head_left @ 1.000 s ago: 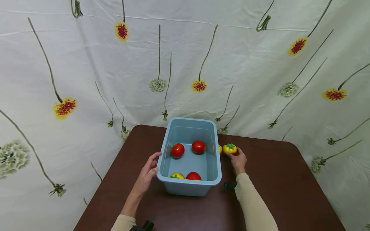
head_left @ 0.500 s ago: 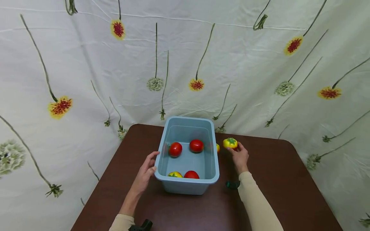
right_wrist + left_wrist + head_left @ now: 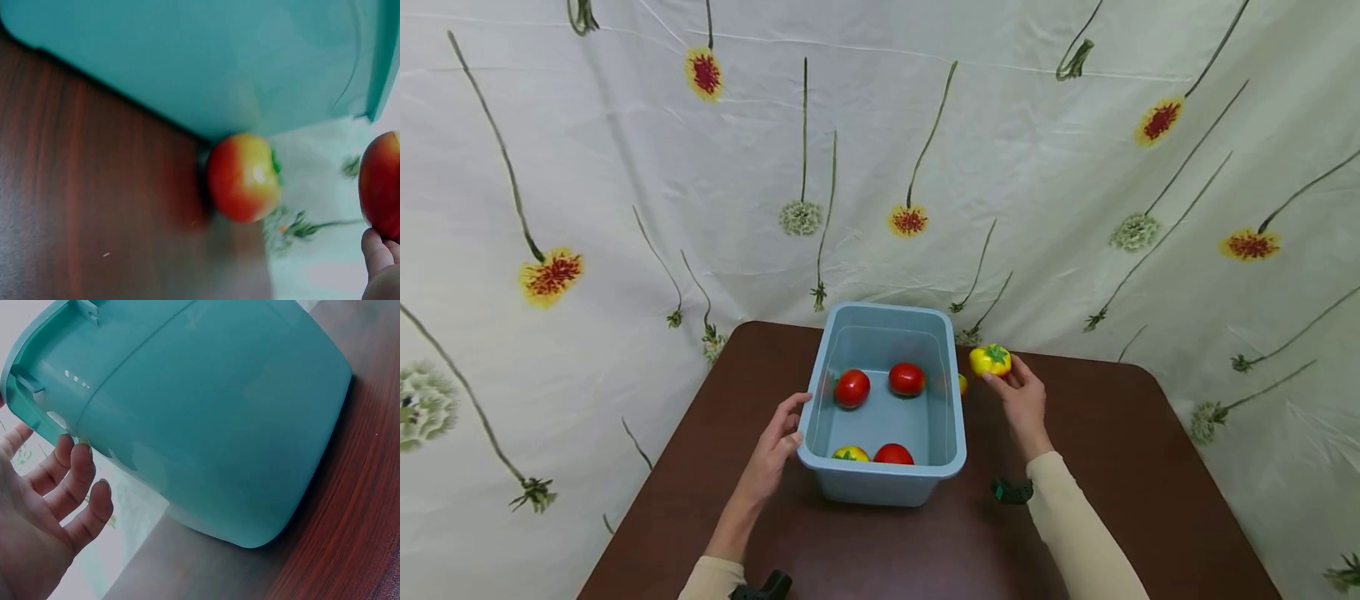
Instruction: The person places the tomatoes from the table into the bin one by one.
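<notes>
I see the yellow tomato [image 3: 990, 360] pinched in the fingertips of the right hand [image 3: 1022, 404], raised above the table [image 3: 1112, 467] just right of the blue bin [image 3: 880, 483]. A second yellow-red tomato [image 3: 244, 177] lies on the table against the bin wall. My left hand [image 3: 772, 450] rests, fingers relaxed, against the bin's left rim. The bin contains three red tomatoes and one yellow.

My head camera looks down over the blue bin [image 3: 883, 400]; both my wrist cameras face its outer walls close up.
</notes>
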The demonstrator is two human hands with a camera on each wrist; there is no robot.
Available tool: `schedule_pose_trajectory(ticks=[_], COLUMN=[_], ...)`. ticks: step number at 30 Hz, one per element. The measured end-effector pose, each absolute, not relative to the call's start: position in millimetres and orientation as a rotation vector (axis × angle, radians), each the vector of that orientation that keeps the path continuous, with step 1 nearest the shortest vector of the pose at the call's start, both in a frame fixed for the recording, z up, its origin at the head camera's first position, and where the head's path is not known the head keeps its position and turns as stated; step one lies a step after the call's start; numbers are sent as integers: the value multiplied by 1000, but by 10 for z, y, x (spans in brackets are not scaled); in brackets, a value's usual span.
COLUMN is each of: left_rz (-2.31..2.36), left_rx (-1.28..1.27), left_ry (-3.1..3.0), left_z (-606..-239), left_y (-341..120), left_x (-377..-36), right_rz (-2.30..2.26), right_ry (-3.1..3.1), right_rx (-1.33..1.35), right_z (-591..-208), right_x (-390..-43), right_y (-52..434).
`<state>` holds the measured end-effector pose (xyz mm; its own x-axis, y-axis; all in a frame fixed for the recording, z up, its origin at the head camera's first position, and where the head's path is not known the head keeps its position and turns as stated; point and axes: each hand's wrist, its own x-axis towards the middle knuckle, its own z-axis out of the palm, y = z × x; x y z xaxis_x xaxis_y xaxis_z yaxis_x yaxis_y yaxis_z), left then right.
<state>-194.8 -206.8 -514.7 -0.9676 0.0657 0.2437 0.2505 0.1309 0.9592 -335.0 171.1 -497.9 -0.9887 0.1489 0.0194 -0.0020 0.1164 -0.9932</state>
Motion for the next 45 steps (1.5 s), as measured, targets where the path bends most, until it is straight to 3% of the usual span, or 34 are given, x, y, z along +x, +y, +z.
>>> schedule_pose_trajectory(ticks=[16,36,45], left_rz=[-1966,-1969,-1978], left_rx=[-369,-371,-379], left_ry=[-2217,-2231,-2229], left_z=[-5144,-5163,-5162], left_y=[-2073,-2092,-2082], left_x=[-1950,-1948,-1969], right_rz=[2126,1983,2033], right_ry=[-2140,-2290,-2257], right_rx=[63,341,346], right_z=[-4531,-4523,-4429], right_x=[-3082,-2965,-2901], right_y=[1392,1095,1091])
